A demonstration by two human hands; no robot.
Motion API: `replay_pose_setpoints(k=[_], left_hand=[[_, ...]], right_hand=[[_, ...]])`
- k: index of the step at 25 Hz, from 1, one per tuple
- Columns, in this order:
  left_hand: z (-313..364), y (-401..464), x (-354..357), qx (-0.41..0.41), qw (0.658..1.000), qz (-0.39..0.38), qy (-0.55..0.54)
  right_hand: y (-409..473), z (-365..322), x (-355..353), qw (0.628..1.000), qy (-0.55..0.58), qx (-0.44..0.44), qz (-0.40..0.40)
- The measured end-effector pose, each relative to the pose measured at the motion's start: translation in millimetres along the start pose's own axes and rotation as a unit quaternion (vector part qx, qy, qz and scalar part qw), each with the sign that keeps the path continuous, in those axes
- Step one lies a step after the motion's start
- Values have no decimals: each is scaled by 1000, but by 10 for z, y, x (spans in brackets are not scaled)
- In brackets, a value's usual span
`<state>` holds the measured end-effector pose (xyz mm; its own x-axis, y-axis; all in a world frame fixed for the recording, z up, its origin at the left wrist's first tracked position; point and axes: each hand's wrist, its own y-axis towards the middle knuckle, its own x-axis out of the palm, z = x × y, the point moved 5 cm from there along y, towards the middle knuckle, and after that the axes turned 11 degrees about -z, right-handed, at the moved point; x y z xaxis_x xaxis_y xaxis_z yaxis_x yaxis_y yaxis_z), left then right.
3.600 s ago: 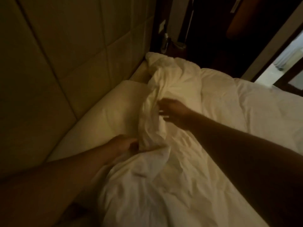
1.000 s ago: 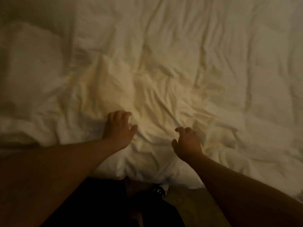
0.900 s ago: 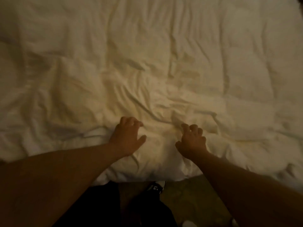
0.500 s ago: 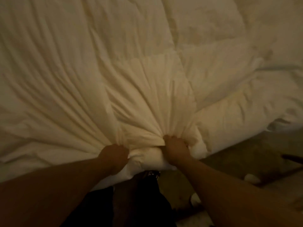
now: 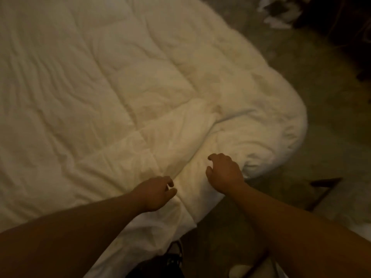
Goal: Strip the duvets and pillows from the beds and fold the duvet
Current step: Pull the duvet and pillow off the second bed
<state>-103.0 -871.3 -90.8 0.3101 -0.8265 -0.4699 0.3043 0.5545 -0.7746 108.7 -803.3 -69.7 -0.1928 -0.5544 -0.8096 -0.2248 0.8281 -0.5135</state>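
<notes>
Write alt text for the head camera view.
Two bare hands, left hand and right hand, hover loosely curled over the near edge of a rumpled white duvet, holding nothing. The duvet's right end bulges over a dim greenish floor.

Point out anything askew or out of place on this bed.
The duvet lies crooked: its right end is bunched into a roll hanging over the floor. Both the left hand and right hand hover above it, gripping nothing.
</notes>
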Motion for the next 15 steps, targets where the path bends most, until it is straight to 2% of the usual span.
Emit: replay_pose_setpoints(k=[3, 8, 12, 15], left_hand=[[690, 185, -497, 42, 999, 22, 19], [1720, 546, -1067, 88, 994, 43, 57], [2479, 939, -1459, 136, 987, 53, 67], [2902, 1354, -1760, 150, 985, 59, 58]], right_hand=[[-164, 522, -773, 997, -7, 45, 66], [-499, 1291, -1708, 984, 19, 122, 126], [-462, 1820, -2331, 975, 19, 157, 157], [-223, 2248, -2638, 972, 13, 186, 144]])
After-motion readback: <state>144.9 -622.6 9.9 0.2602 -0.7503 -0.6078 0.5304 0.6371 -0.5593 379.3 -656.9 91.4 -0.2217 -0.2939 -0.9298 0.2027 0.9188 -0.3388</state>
